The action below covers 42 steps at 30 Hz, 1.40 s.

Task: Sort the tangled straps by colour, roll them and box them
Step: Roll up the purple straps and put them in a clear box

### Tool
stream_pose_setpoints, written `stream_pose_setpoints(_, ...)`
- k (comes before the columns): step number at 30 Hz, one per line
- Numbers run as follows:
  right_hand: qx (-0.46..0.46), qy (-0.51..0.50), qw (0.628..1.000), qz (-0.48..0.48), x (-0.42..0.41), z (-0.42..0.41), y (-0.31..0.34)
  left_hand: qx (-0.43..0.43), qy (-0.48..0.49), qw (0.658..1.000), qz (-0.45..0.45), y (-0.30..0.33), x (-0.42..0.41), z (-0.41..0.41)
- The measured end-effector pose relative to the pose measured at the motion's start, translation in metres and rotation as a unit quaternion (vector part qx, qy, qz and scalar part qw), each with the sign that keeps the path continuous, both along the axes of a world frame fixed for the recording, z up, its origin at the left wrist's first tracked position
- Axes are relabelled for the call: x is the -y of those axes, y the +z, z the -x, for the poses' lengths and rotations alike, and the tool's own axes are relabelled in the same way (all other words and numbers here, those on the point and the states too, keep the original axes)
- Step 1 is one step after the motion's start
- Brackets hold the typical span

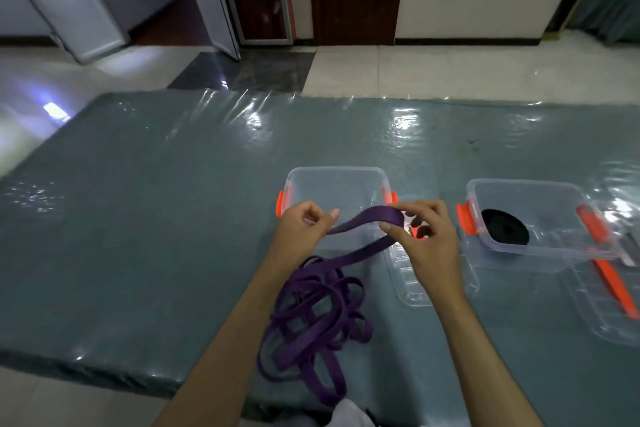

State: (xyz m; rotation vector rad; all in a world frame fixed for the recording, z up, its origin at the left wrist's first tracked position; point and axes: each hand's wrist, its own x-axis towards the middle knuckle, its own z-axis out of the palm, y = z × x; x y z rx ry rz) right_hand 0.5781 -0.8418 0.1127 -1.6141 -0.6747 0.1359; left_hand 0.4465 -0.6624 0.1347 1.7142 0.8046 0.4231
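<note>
A long purple strap (311, 319) lies in a loose tangle on the grey-green table, near its front edge. One end of it rises to my hands. My left hand (304, 229) pinches the strap's end between thumb and fingers. My right hand (426, 239) pinches the strap a little further along, where it bends over. Both hands hover above a clear plastic box (336, 184) with orange clips that holds nothing. A second clear box (530, 218) to the right holds a rolled black strap (505, 227).
A clear lid (412, 274) lies between the two boxes, partly under my right wrist. Another clear lid with an orange bar (609, 288) lies at the far right. The table (156, 218) is covered in shiny plastic film. Tiled floor and doors lie beyond.
</note>
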Motion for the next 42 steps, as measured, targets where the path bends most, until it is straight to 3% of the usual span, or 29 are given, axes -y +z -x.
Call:
stream_pose_setpoints(3,0.0,0.069,0.998,-0.013,-0.022,-0.005,0.022,0.023,-0.092,0.992,-0.078,0.014,-0.003,-0.003)
stream_pose_setpoints(5,-0.008,0.093,0.995,-0.03,-0.037,-0.006,0.035,0.043,-0.177,0.98,-0.077,0.027,-0.007,-0.005)
stream_pose_setpoints(7,-0.028,0.092,0.994,-0.057,-0.051,-0.009,0.047,0.074,-0.201,0.975,-0.052,0.039,-0.015,-0.008)
stream_pose_setpoints(12,-0.063,0.107,0.986,-0.114,-0.069,-0.022,0.071,0.16,-0.178,0.971,0.003,0.058,-0.03,-0.007)
stream_pose_setpoints(17,-0.12,0.155,0.97,-0.144,-0.071,-0.015,0.076,0.18,-0.153,0.972,-0.006,0.056,-0.023,-0.02)
stream_pose_setpoints(22,-0.188,0.164,0.957,-0.146,-0.045,-0.015,0.064,0.19,-0.164,0.967,0.043,0.046,-0.017,-0.014)
stream_pose_setpoints(27,-0.227,0.154,0.953,-0.126,-0.027,-0.009,0.051,0.173,-0.135,0.976,0.014,0.032,0.008,-0.014)
stream_pose_setpoints(38,-0.175,0.207,0.961,-0.054,0.005,-0.008,0.049,0.129,-0.139,0.981,-0.029,0.02,0.033,-0.012)
stream_pose_setpoints(42,-0.208,0.178,0.961,-0.036,0.0,-0.004,0.053,0.096,-0.134,0.979,-0.119,0.015,0.033,-0.01)
